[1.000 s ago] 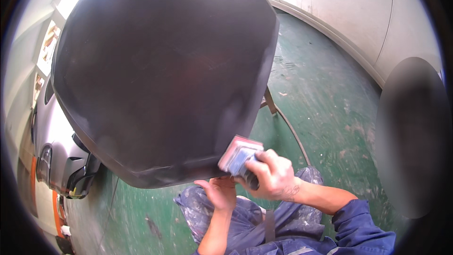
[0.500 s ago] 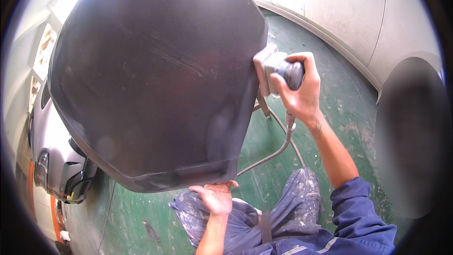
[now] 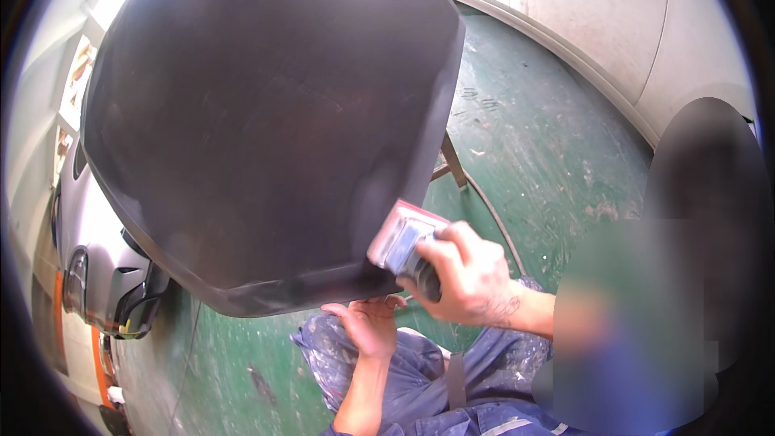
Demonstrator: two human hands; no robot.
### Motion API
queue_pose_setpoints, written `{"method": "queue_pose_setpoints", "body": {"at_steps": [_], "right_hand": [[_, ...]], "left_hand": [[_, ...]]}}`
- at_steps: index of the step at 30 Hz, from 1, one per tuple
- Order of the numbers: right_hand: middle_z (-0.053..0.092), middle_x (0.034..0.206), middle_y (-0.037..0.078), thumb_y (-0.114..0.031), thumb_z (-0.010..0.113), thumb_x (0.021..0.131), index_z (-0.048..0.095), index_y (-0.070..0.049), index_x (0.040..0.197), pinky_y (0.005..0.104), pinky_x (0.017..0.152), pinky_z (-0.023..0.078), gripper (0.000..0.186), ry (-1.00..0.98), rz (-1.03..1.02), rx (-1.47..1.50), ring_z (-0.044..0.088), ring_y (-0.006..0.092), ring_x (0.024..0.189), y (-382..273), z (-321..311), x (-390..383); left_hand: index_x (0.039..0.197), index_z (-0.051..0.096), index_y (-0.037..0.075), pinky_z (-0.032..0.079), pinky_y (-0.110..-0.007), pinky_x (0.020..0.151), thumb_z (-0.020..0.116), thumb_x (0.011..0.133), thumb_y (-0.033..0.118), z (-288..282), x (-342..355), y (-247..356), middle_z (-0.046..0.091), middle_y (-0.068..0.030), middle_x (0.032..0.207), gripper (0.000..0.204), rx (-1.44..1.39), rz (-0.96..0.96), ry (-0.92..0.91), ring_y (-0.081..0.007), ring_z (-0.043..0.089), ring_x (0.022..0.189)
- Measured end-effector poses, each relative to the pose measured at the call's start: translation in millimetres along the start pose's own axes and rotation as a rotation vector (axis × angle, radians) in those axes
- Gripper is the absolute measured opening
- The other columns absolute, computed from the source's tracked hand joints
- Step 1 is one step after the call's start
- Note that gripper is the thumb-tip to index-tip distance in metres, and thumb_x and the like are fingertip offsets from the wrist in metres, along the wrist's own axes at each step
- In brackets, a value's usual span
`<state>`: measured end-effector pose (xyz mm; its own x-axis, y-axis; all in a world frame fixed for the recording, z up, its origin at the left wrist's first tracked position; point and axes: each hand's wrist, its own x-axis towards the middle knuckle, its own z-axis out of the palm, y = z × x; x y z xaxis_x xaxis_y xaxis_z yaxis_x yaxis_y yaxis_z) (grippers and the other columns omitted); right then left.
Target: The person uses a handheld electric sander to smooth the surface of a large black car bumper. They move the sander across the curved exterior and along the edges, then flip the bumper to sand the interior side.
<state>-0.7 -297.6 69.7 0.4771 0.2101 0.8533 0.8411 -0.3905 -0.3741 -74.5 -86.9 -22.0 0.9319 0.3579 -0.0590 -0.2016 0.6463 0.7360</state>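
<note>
- A big dark car panel (image 3: 266, 121) fills most of the view. It is smooth, dull and curved, and its rim bends down at the near side.
- The right hand (image 3: 468, 278) has its grip wrapped tight around a sanding block (image 3: 401, 241). The block is grey with a pink-red edge.
- The block sits at the lower right corner of the panel, with its flat face pressed on the rim there.
- The left hand (image 3: 367, 324) is under the near rim of the panel, just below the block. Its palm faces up and its fingers (image 3: 387, 303) are spread open, touching the underside of the rim. It holds nothing.
- The two hands are close to each other, one above the rim and one below it.
- The person's legs are in blue work trousers (image 3: 404, 379) with pale paint spots.
- The floor (image 3: 549, 145) is green and scuffed.
- A thin metal stand leg (image 3: 452, 163) shows past the right side of the panel.
- A white car body (image 3: 613, 24) curves along the top right.
- A grey car part (image 3: 97, 266) with a dark opening lies to the left.
</note>
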Motion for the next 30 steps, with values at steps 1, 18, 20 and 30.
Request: {"method": "queue_pose_setpoints", "body": {"at_steps": [1,18,20,30], "right_hand": [[0.063,0.098,0.018,-0.019,0.097,0.064,0.062,-0.002,0.115,0.0393,0.058,0.057,0.063,-0.012,0.042,0.013,0.07,0.0331,0.076,1.6,-3.5,6.3],[0.06,0.099,0.019,-0.01,0.093,0.068,0.058,-0.003,0.116,0.0433,0.064,0.058,0.06,0.189,0.183,-0.015,0.067,0.0375,0.078,16.0,-1.1,36.5],[0.06,0.097,0.018,-0.015,0.094,0.068,0.061,-0.003,0.117,0.042,0.062,0.058,0.06,0.167,0.068,-0.031,0.067,0.0352,0.079,10.1,8.1,19.5],[0.064,0.097,0.019,-0.023,0.085,0.069,0.07,-0.003,0.11,0.0373,0.056,0.056,0.048,-0.163,-0.24,-0.084,0.067,0.0299,0.071,-17.8,33.5,-66.2]], "left_hand": [[0.123,0.07,0.004,0.06,-0.046,0.077,0.026,0.091,0.093,-4.4,0.5,-1.1,0.077,-0.0092,0.11,0.104,-0.015,-0.001,-0.035,-0.0264,0.072,0.094],[0.129,0.068,0.006,0.058,-0.051,0.087,0.026,0.093,0.091,-15.8,3.1,-4.1,0.072,-0.0073,0.132,0.102,-0.05,0.012,-0.208,-0.0271,0.066,0.123],[0.131,0.067,0.005,0.056,-0.051,0.092,0.027,0.094,0.09,-13.9,1.1,-1.4,0.071,-0.0078,0.135,0.101,-0.079,-0.009,-0.233,-0.0265,0.064,0.126],[0.13,0.068,0.002,0.047,-0.042,0.113,0.034,0.108,0.069,-13.3,9.8,-9.1,0.072,-0.0108,0.132,0.078,-0.03,-0.03,-0.014,-0.0265,0.064,0.127]]}}
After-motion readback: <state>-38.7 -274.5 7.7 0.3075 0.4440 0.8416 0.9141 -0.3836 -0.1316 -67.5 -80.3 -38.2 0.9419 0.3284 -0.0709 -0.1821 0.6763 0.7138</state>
